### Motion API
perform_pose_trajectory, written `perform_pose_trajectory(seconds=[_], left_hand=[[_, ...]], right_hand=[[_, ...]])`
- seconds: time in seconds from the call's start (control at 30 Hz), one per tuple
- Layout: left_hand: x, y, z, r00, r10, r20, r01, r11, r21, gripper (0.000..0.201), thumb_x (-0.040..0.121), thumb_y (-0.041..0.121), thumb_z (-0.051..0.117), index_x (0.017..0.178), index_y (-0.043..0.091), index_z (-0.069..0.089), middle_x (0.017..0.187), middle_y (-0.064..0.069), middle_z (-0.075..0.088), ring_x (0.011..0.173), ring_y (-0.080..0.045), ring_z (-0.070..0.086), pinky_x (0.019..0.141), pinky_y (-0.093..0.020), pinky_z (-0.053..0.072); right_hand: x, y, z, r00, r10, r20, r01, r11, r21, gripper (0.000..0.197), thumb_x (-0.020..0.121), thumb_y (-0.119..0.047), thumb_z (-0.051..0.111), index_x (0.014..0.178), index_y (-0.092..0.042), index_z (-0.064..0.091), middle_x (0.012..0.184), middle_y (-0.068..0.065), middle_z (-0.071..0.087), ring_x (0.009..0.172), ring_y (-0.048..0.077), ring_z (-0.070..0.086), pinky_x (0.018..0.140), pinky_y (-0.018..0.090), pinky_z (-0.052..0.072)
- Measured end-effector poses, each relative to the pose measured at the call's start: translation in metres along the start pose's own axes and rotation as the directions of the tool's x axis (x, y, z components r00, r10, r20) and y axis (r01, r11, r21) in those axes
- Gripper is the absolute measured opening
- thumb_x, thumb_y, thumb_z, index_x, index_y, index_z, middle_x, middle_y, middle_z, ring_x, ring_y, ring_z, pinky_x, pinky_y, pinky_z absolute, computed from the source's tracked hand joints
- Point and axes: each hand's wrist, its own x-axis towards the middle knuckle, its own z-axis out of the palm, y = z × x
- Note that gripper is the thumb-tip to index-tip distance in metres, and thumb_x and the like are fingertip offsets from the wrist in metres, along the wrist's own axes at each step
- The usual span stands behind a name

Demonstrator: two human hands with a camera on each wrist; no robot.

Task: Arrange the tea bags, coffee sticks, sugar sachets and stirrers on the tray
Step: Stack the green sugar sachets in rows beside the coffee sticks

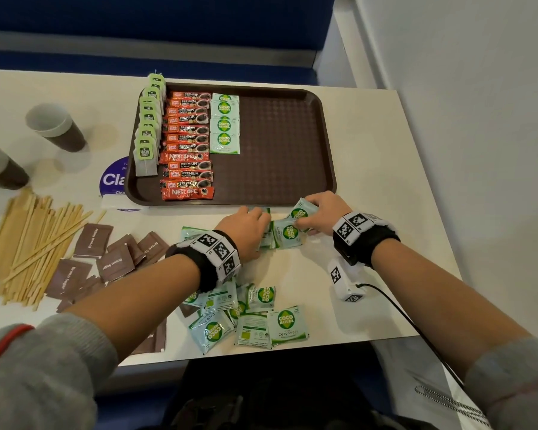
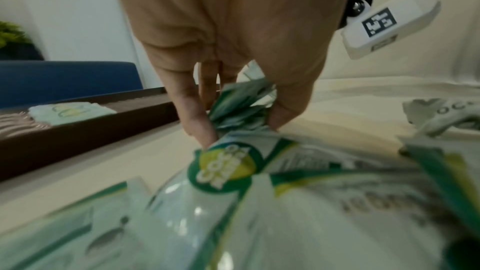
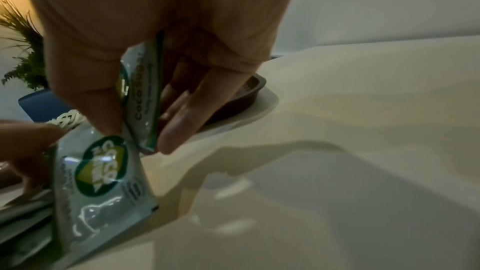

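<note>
A brown tray (image 1: 292, 169) holds a row of tea bags (image 1: 148, 125), a column of red coffee sticks (image 1: 188, 144) and a short column of green coco sugar sachets (image 1: 225, 124). Just in front of the tray, my right hand (image 1: 319, 209) pinches a coco sugar sachet (image 3: 145, 98) between thumb and fingers. My left hand (image 1: 246, 226) grips a bunch of sachets (image 2: 241, 104) beside it. More green sachets (image 1: 288, 234) lie between the hands, and a loose pile (image 1: 255, 318) lies under my left forearm.
Brown sugar sachets (image 1: 106, 259) and wooden stirrers (image 1: 31, 240) lie on the table at the left. Two paper cups (image 1: 55, 127) stand at the far left. The tray's right half (image 1: 277, 135) is bare. A white tagged device (image 1: 343, 282) with a cable lies by my right wrist.
</note>
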Motion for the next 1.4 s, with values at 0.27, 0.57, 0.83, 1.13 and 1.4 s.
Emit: perform_pose_trajectory(seconds=[0.27,0.57,0.83,1.13,1.4], left_hand=[[0.007,0.007,-0.002,0.999,0.038,-0.037,-0.034,0.995,0.098,0.03,0.095,0.011,0.041,0.125,0.006,0.041,0.125,-0.013,0.049,0.109,-0.034,0.051,0.086,-0.041,0.048],[0.015,0.009,-0.011,1.0,-0.001,-0.017,0.001,1.0,0.019,0.041,0.094,0.021,0.052,0.131,0.008,0.041,0.125,-0.012,0.047,0.109,-0.033,0.053,0.085,-0.04,0.047],[0.019,0.03,-0.018,0.999,-0.008,-0.033,0.011,0.994,0.109,0.03,0.1,0.003,0.026,0.123,0.0,0.045,0.12,-0.016,0.056,0.105,-0.033,0.06,0.078,-0.036,0.044],[0.015,-0.019,-0.04,0.94,-0.337,-0.055,0.21,0.698,-0.684,0.023,0.087,0.013,0.06,0.11,0.016,0.061,0.095,-0.004,0.064,0.082,-0.023,0.065,0.069,-0.032,0.057],[0.006,-0.036,-0.061,0.957,-0.286,0.054,-0.05,-0.345,-0.937,0.031,0.091,-0.007,0.046,0.104,0.018,0.058,0.095,-0.012,0.066,0.068,-0.018,0.069,0.056,-0.03,0.059]], right_hand=[[-0.001,-0.003,-0.008,0.999,-0.028,-0.021,0.027,0.999,-0.037,0.019,0.076,-0.013,0.075,0.091,-0.012,0.063,0.092,0.006,0.068,0.082,0.018,0.069,0.071,0.032,0.059],[0.004,-0.005,-0.02,0.998,-0.048,-0.048,0.048,0.999,-0.011,0.02,0.073,-0.01,0.075,0.083,-0.018,0.06,0.095,0.008,0.07,0.088,0.021,0.069,0.077,0.041,0.059],[0.008,-0.011,-0.031,0.979,-0.06,-0.197,0.09,0.985,0.145,0.021,0.073,-0.005,0.074,0.092,-0.006,0.066,0.087,0.007,0.069,0.082,0.019,0.068,0.076,0.039,0.058],[0.012,-0.026,-0.041,0.956,-0.093,-0.277,0.212,0.873,0.439,0.026,0.077,0.004,0.07,0.087,-0.019,0.062,0.095,0.01,0.068,0.089,0.022,0.069,0.069,0.034,0.06],[0.032,-0.058,-0.025,0.97,-0.157,-0.188,0.228,0.857,0.462,0.024,0.078,0.003,0.069,0.088,-0.018,0.062,0.089,0.004,0.067,0.086,0.018,0.068,0.065,0.033,0.06]])
